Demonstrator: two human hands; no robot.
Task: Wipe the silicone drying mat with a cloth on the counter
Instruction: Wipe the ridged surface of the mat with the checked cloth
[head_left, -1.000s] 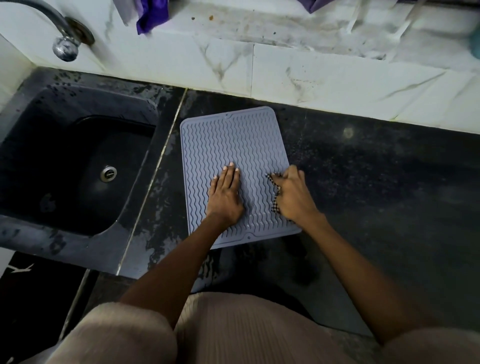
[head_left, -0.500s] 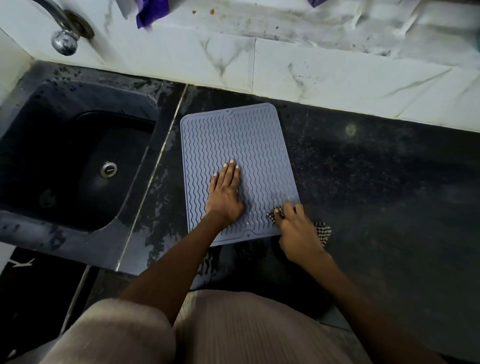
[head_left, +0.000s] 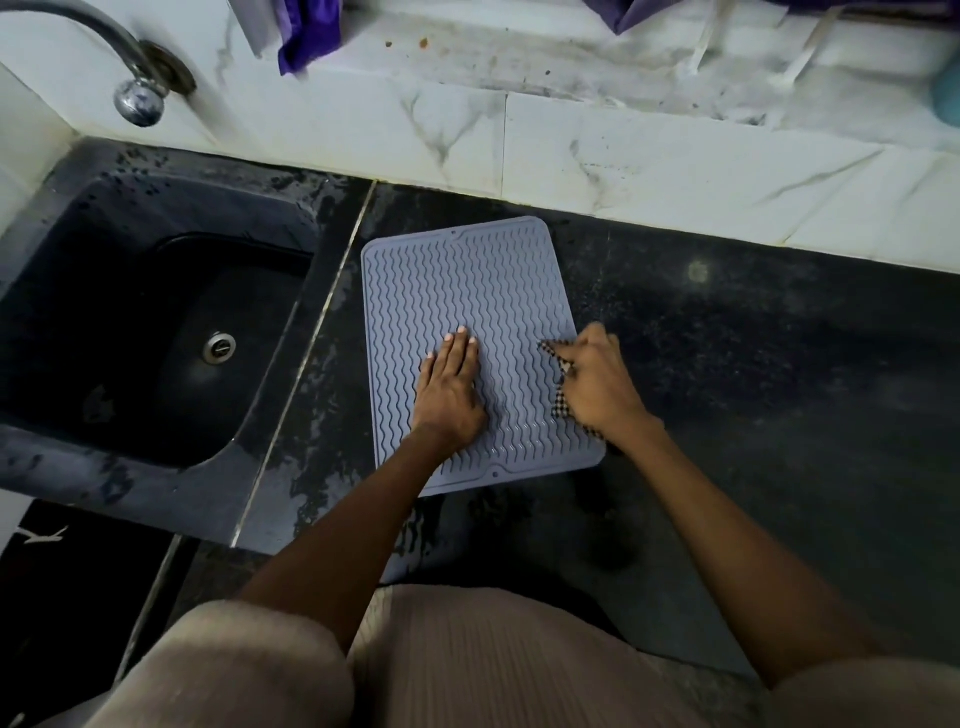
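A grey silicone drying mat (head_left: 467, 291) with wavy ridges lies flat on the black counter (head_left: 753, 374), just right of the sink. My left hand (head_left: 449, 387) rests flat on the mat's lower middle, fingers stretched out and close together, pressing it down. My right hand (head_left: 597, 382) is closed on a dark checked cloth (head_left: 560, 402) at the mat's right edge. Most of the cloth is hidden under that hand; only small checked bits show beside the fingers and wrist.
A black sink (head_left: 130, 332) with a metal drain sits to the left, a chrome tap (head_left: 132, 78) above it. White marble tiles (head_left: 623, 150) back the counter. A purple cloth (head_left: 306, 36) hangs at the top. Wet streaks mark the counter near the mat.
My right hand with the cloth went down to the mat's lower right corner and has come back up along the right edge. My left hand has stayed pressed on the mat.
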